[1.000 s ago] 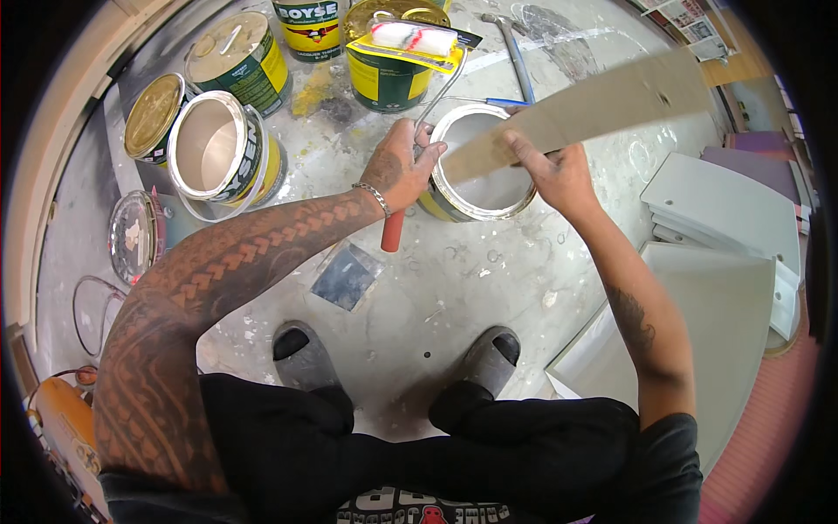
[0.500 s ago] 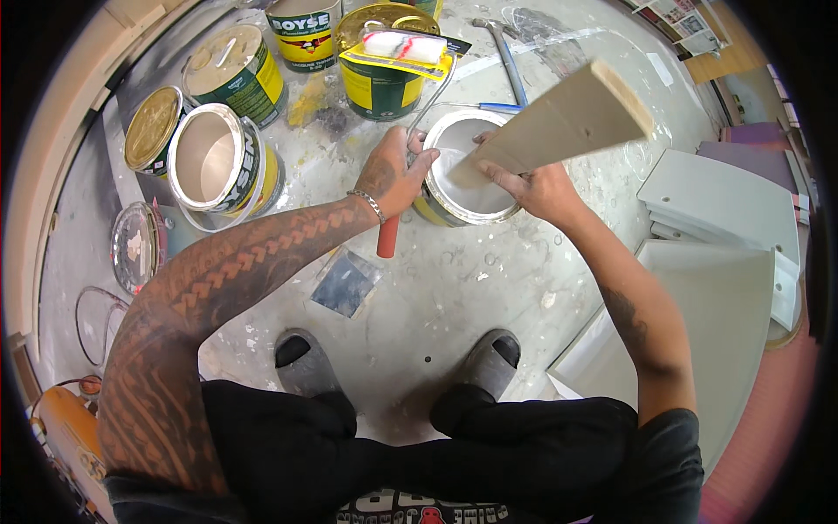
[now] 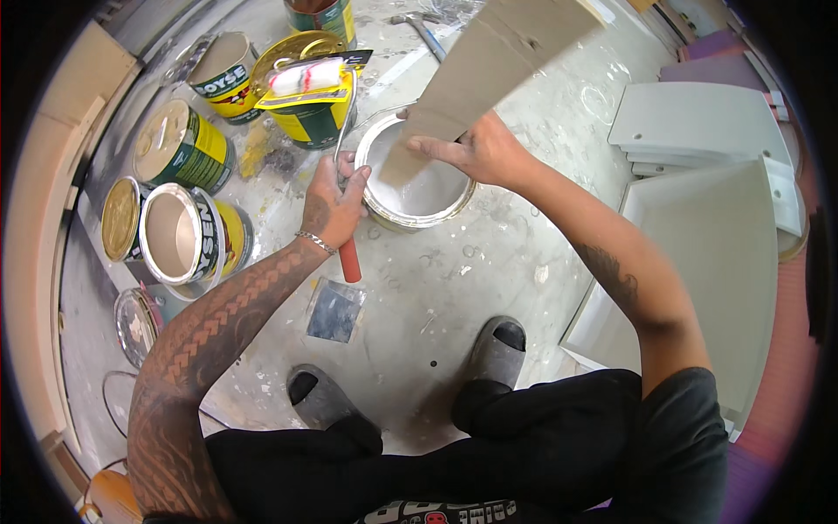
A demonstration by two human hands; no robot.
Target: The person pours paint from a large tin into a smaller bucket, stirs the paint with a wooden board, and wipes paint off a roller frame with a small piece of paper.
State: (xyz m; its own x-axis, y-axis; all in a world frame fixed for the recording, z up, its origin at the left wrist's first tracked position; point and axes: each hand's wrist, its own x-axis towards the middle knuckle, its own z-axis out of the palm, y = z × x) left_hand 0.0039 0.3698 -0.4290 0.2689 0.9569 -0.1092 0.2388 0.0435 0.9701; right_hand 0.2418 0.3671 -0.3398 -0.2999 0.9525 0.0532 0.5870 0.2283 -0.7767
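Note:
My left hand (image 3: 332,203) is closed round a paint roller, its red handle (image 3: 350,262) pointing down below the fist and its white, red-striped sleeve (image 3: 305,77) up at the far end of the wire frame. The fingers of that hand are beside the rim of an open paint can (image 3: 408,220) with white paint inside. My right hand (image 3: 486,154) grips a long, flat beige board (image 3: 511,65) over the can. The board stands tilted up to the right, and its lower end is down inside the can's mouth. Some right-hand fingers are hidden behind it.
A lidded green-yellow can (image 3: 310,127) stands behind the roller sleeve. Several more cans stand left, including an open, beige-lined one (image 3: 170,234). A hammer (image 3: 426,37) lies at the back. Grey sandpaper (image 3: 335,311) lies near my feet. Pale panels (image 3: 698,118) and a tray-like box (image 3: 698,262) are at right.
My view has shifted, so the cans and both hands appear further left. The board and my right hand have moved up relative to the can. Both hands keep their holds.

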